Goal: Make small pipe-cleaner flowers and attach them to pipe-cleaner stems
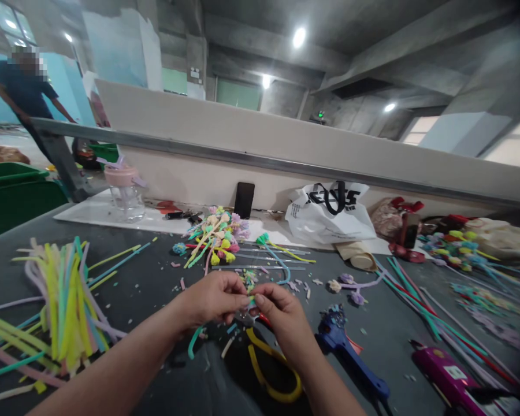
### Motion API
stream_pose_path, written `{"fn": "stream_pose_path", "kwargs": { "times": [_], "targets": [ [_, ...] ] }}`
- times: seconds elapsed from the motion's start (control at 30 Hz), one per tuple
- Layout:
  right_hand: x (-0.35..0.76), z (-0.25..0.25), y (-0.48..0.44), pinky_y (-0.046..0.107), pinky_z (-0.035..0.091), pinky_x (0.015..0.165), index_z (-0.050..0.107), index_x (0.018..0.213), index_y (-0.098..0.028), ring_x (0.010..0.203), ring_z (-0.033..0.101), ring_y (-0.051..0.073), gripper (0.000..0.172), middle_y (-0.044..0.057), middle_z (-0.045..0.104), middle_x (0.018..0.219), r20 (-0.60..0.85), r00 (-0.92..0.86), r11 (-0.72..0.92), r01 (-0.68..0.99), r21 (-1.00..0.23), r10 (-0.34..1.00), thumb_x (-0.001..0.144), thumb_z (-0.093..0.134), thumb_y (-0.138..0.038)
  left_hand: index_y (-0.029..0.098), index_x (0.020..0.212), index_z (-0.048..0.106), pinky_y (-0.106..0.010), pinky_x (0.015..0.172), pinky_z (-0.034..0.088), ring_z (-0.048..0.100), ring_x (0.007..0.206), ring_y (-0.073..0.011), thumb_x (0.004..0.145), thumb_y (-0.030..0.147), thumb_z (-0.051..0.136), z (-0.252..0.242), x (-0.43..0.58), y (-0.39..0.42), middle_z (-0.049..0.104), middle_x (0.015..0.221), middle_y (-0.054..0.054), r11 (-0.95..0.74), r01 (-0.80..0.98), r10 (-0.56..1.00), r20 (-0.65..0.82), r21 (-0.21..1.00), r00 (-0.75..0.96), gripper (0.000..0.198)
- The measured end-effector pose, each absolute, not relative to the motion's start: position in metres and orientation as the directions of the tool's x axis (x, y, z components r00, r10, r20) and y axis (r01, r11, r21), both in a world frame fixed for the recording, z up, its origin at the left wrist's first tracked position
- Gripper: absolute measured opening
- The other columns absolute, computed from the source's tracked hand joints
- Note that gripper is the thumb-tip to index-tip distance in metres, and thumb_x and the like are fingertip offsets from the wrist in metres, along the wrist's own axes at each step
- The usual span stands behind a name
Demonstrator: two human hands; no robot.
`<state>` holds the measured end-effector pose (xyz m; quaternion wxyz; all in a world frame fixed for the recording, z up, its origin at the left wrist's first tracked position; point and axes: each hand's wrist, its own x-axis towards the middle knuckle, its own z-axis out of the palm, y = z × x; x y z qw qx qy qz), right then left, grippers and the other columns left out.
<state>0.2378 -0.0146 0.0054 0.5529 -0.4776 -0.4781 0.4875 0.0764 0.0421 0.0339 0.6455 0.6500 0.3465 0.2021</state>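
Observation:
My left hand and my right hand meet over the middle of the dark table, thumbs and fingertips pinched together. Between them is a small yellow-green piece, mostly hidden by the fingers; it looks like fuzzy pipe cleaner. Just below my right hand lie scissors with yellow handles, partly covered by that hand. A short teal pipe cleaner rests below my left hand. Beyond both hands is a heap of pipe cleaner flowers in yellow, pink, purple and green.
Many loose pipe cleaners pile up at left. A blue glue gun and a purple tool lie at right. Along the back stand a clear cup, a phone and a white bag. A person stands far left.

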Motion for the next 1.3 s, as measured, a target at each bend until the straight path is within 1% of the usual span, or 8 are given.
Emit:
{"fn": "stream_pose_path", "kwargs": {
  "times": [0.37,0.7,0.83,0.93,1.03,1.13,1.23,1.3],
  "targets": [
    [0.238,0.007,-0.012,0.025,0.042,0.060,0.066,0.074,-0.016,0.057,0.054,0.012,0.021,-0.001,0.062,0.059,0.028,0.054,0.032,-0.061,-0.998,0.998,0.066,0.070,-0.035,0.016,0.066,0.052,-0.016,0.038,0.029,0.040,0.037,-0.0067,0.076,0.040,0.053,0.032,0.075,0.041,0.047,0.041,0.005,-0.037,0.269,0.741,-0.154,0.962,0.654,0.026],
    [0.240,0.004,-0.010,0.024,0.043,0.057,0.055,0.074,-0.018,0.057,0.053,0.011,0.024,-0.003,0.056,0.062,0.085,0.003,0.085,-0.094,-0.992,0.996,0.066,0.070,-0.035,0.016,0.071,0.054,-0.017,0.038,0.027,0.038,0.037,-0.0070,0.071,0.045,0.056,0.026,0.081,0.040,0.047,0.042,0.006,0.036,0.280,0.763,-0.207,0.959,0.612,0.029],
    [0.244,0.002,-0.008,0.026,0.047,0.060,0.053,0.090,-0.020,0.066,0.055,0.013,0.029,0.001,0.057,0.083,0.150,-0.015,0.150,-0.020,-0.989,0.989,0.072,0.064,-0.039,0.016,0.069,0.052,-0.017,0.041,0.025,0.036,0.039,-0.0061,0.070,0.042,0.058,0.027,0.082,0.039,0.046,0.043,0.007,0.054,0.210,0.792,-0.170,0.976,0.586,0.027],
    [0.249,0.013,-0.010,0.025,0.046,0.057,0.049,0.100,-0.020,0.062,0.054,0.012,0.030,0.002,0.056,0.083,0.257,0.129,0.236,0.155,-0.959,0.958,0.079,0.053,-0.042,0.016,0.066,0.051,-0.018,0.043,0.025,0.036,0.041,-0.0065,0.070,0.038,0.056,0.029,0.083,0.038,0.045,0.044,0.006,0.015,0.202,0.814,-0.129,0.979,0.567,0.024],
    [0.256,0.040,-0.024,0.025,0.044,0.055,0.049,0.102,-0.018,0.057,0.053,0.013,0.027,0.000,0.056,0.070,0.349,0.302,0.186,0.458,-0.869,0.887,0.082,0.048,-0.037,0.015,0.062,0.051,-0.020,0.046,0.027,0.036,0.043,-0.0077,0.070,0.036,0.055,0.030,0.085,0.036,0.044,0.045,0.006,-0.081,0.230,0.840,-0.058,0.970,0.540,0.022],
    [0.274,0.064,-0.049,0.026,0.045,0.058,0.051,0.104,-0.020,0.064,0.057,0.014,0.028,0.005,0.061,0.094,0.395,0.274,0.097,0.705,-0.703,0.877,0.080,0.047,-0.033,0.015,0.060,0.053,-0.021,0.047,0.027,0.037,0.047,-0.0086,0.069,0.033,0.054,0.028,0.087,0.035,0.044,0.048,0.006,-0.157,0.238,0.858,0.014,0.959,0.514,0.020],
    [0.309,0.057,-0.073,0.029,0.047,0.066,0.051,0.106,-0.020,0.076,0.060,0.018,0.028,0.007,0.062,0.097,0.335,0.276,-0.076,0.860,-0.505,0.901,0.080,0.042,-0.028,0.015,0.061,0.056,-0.021,0.051,0.028,0.040,0.052,-0.0097,0.068,0.031,0.054,0.028,0.087,0.034,0.047,0.053,0.005,-0.197,0.225,0.864,0.061,0.954,0.499,0.018],
    [0.335,0.035,-0.087,0.034,0.045,0.076,0.052,0.106,-0.018,0.087,0.060,0.023,0.032,0.010,0.062,0.101,0.288,0.308,-0.216,0.926,-0.309,0.907,0.075,0.045,-0.022,0.014,0.060,0.057,-0.022,0.053,0.030,0.042,0.054,-0.0105,0.067,0.030,0.054,0.029,0.086,0.034,0.049,0.056,0.003,-0.210,0.223,0.873,0.080,0.952,0.482,0.017]
  ]
}}
